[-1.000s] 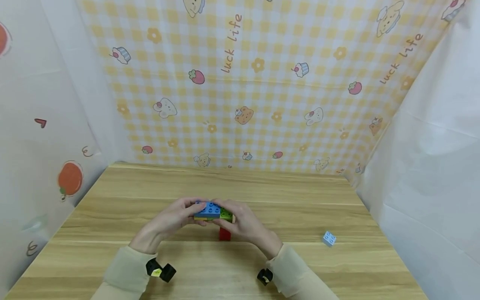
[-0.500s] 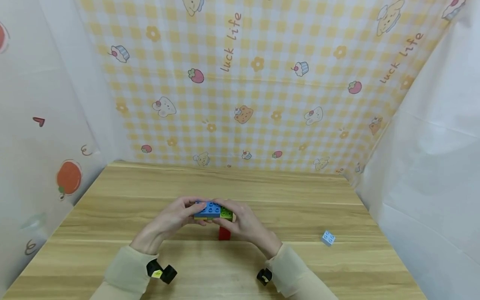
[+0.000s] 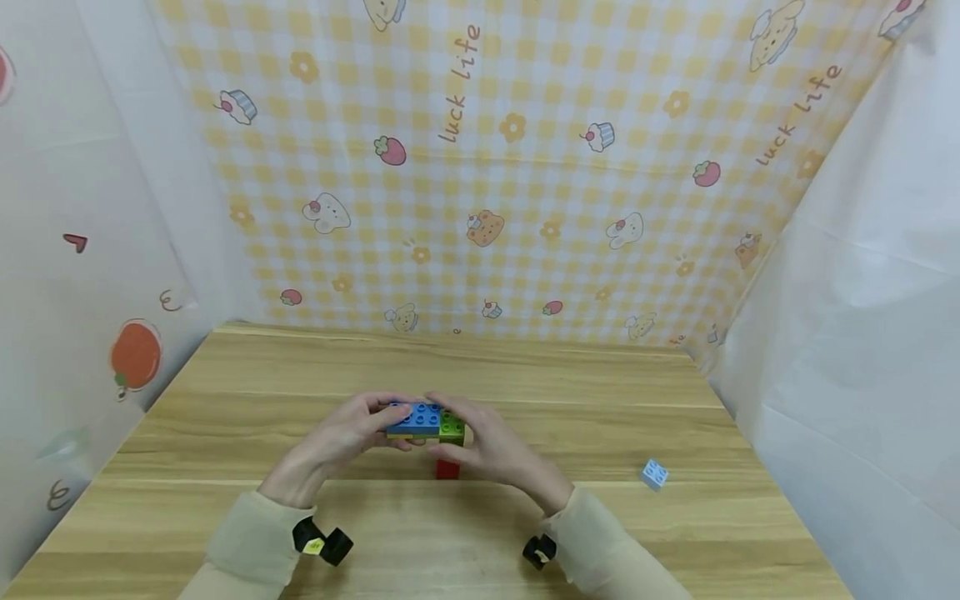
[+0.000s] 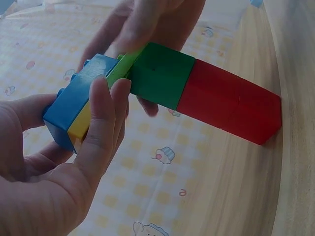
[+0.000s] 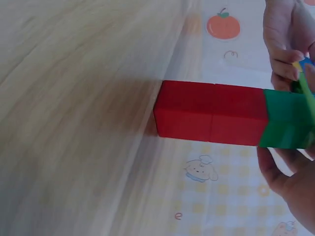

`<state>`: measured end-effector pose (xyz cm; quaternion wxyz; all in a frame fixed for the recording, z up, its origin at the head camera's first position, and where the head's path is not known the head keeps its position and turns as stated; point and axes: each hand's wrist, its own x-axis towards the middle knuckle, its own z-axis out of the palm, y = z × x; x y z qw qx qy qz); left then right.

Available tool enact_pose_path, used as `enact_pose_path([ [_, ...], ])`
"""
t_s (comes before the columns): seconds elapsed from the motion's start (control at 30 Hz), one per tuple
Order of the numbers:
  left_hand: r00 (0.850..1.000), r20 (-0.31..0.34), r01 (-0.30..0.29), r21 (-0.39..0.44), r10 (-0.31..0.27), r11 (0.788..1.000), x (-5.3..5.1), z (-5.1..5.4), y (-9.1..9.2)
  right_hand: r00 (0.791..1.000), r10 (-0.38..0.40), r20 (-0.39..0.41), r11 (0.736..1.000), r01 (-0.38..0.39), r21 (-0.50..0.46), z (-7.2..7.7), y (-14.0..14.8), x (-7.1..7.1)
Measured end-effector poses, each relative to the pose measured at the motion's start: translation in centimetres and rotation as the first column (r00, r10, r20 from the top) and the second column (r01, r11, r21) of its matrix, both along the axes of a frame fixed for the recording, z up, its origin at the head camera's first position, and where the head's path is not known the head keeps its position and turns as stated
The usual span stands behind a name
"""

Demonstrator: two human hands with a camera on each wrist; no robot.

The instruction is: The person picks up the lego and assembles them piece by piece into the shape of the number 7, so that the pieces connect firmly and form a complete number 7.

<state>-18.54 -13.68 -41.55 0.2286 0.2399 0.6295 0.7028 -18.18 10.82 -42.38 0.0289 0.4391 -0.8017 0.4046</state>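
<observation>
A tower of toy building bricks stands on the table: red bricks point(image 4: 229, 101) at the bottom, a dark green brick point(image 4: 162, 73) above them, then a light green brick point(image 3: 452, 426). A blue brick point(image 3: 420, 419) and a yellow brick point(image 4: 80, 123) jut out to the left at the top. My left hand point(image 3: 345, 433) grips this overhang, thumb on the blue studs and fingers beneath the yellow. Beside the tower's right side, my right hand point(image 3: 498, 446) has thumb and fingers spread around the green bricks; whether it touches them is hard to tell.
A small light blue brick point(image 3: 655, 474) lies alone on the wooden table point(image 3: 562, 392) to the right. A yellow checked cloth point(image 3: 480, 183) hangs behind the table, with white sheets point(image 3: 847, 333) at both sides.
My right hand has loosened from the bricks: its thumb and fingers have spread and its wrist has shifted slightly right. The left hand keeps its hold on the overhang.
</observation>
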Motion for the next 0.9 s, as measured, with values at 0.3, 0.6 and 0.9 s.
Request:
enact_pose_path([
  [0.3, 0.999, 0.044, -0.029, -0.036, 0.031, 0.999, 0.1, 0.4, 0.3, 0.991, -0.133, 0.018, 0.989, 0.131, 0.072, 1.8, 5.7, 2.0],
  [0.6, 0.999, 0.037, -0.023, -0.038, 0.025, 0.999, 0.1, 0.5, 0.0, 0.97, -0.244, -0.014, 0.963, 0.244, 0.11, 2.4, 12.9, 2.4],
  [0.9, 0.999, 0.045, -0.02, -0.04, 0.022, 0.999, 0.0, 0.4, 0.2, 0.906, -0.419, -0.059, 0.879, 0.421, 0.225, 1.2, 20.0, 2.6],
])
